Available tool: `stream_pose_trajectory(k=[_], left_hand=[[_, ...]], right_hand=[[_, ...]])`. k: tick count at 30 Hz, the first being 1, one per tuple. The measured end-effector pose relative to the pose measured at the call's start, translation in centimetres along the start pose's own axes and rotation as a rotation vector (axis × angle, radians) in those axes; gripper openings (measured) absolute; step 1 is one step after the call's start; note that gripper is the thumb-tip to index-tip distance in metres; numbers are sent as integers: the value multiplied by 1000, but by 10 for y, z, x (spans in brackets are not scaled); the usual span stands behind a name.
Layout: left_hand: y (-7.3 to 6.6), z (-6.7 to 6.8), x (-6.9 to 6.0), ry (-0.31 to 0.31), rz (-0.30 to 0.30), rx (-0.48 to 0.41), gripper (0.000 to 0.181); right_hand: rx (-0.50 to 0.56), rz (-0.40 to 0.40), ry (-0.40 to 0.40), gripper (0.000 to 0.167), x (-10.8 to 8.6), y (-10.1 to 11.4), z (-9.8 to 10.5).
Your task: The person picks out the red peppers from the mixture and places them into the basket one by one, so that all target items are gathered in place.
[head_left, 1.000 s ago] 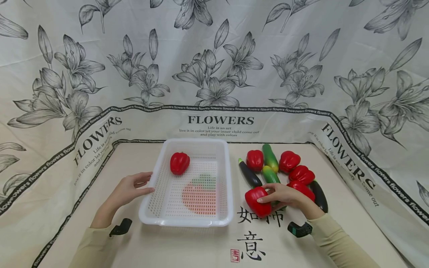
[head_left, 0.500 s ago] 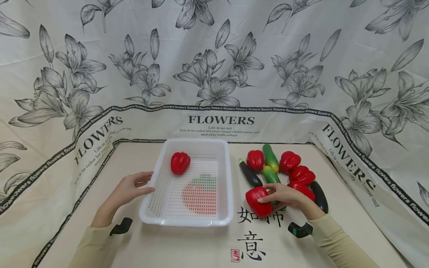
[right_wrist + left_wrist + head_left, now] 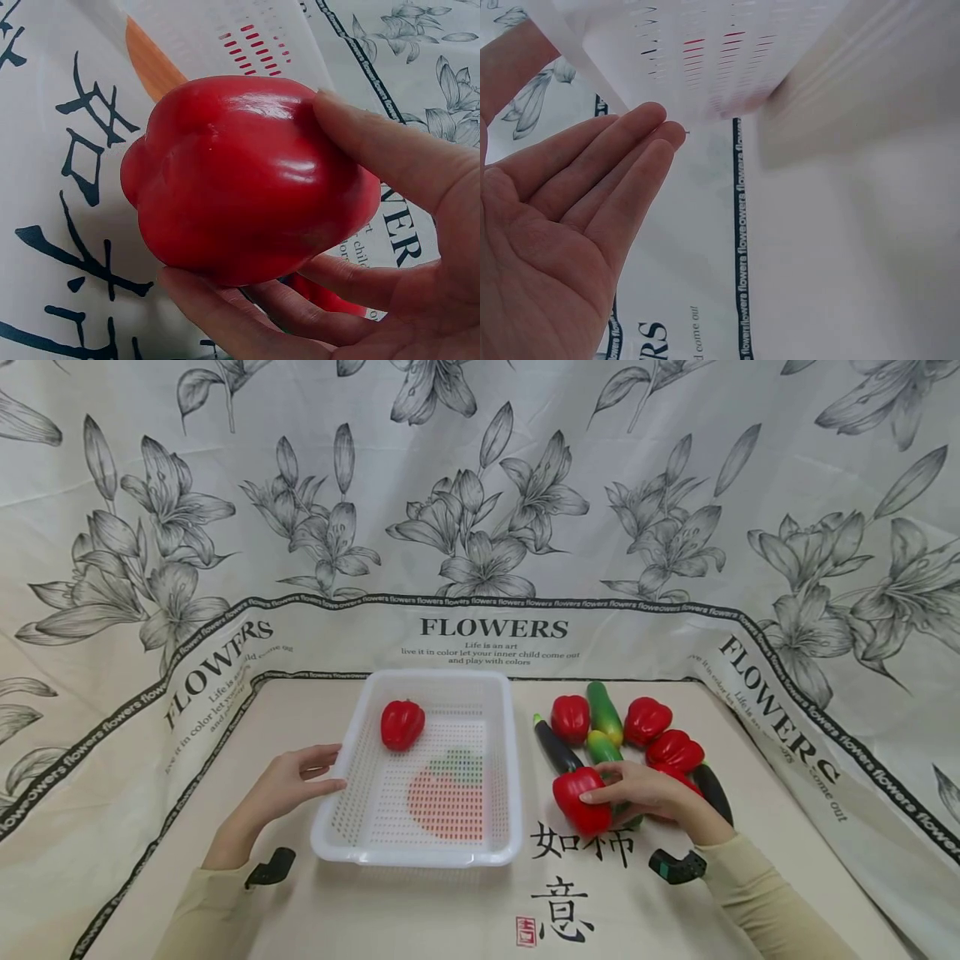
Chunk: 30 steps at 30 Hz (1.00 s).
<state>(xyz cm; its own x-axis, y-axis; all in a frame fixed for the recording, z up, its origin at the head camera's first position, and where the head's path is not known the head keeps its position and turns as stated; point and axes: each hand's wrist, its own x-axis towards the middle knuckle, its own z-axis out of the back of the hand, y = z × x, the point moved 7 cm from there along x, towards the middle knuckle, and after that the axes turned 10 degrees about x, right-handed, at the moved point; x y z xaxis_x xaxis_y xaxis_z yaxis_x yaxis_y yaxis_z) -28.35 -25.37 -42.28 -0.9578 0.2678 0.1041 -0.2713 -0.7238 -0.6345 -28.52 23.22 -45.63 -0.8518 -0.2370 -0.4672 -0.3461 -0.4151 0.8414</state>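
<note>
My right hand [image 3: 645, 789] holds a glossy red bell pepper [image 3: 583, 802] between thumb and fingers, right of the white basket. Close up in the right wrist view, the bell pepper [image 3: 247, 180] has the thumb on one side and fingertips along the other. My left hand [image 3: 288, 785] is at the left side of the white perforated basket [image 3: 416, 858]. Seen from the left wrist, that hand [image 3: 577, 202] has straight fingers, their tips at the basket wall [image 3: 705, 67]. Another red bell pepper [image 3: 402, 725] sits inside the basket, toward its back left.
Right of the basket lie more red bell peppers [image 3: 648, 720], a dark eggplant [image 3: 557, 745], a green cucumber-like vegetable [image 3: 603, 714] and another dark eggplant [image 3: 714, 793]. A flower-printed cloth [image 3: 480, 543] hangs behind and beside the table. Black characters [image 3: 566, 910] mark the tabletop.
My right hand has shifted slightly right and away from me with the bell pepper, which has turned a little. The left hand and basket look unmoved.
</note>
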Motion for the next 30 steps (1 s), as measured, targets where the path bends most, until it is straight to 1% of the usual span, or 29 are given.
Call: stream_pose_trajectory(k=[5, 14, 20, 30], left_hand=[[1, -1, 0, 2, 8, -2, 65], [1, -2, 0, 5, 22, 1, 65], [1, -2, -1, 5, 26, 1, 65], [2, -2, 0, 4, 25, 16, 65]], right_hand=[[-19, 11, 0, 90, 0, 6, 3], [-39, 59, 13, 86, 0, 19, 5], [-78, 67, 8, 88, 2, 31, 5], [-42, 51, 11, 96, 6, 44, 2]])
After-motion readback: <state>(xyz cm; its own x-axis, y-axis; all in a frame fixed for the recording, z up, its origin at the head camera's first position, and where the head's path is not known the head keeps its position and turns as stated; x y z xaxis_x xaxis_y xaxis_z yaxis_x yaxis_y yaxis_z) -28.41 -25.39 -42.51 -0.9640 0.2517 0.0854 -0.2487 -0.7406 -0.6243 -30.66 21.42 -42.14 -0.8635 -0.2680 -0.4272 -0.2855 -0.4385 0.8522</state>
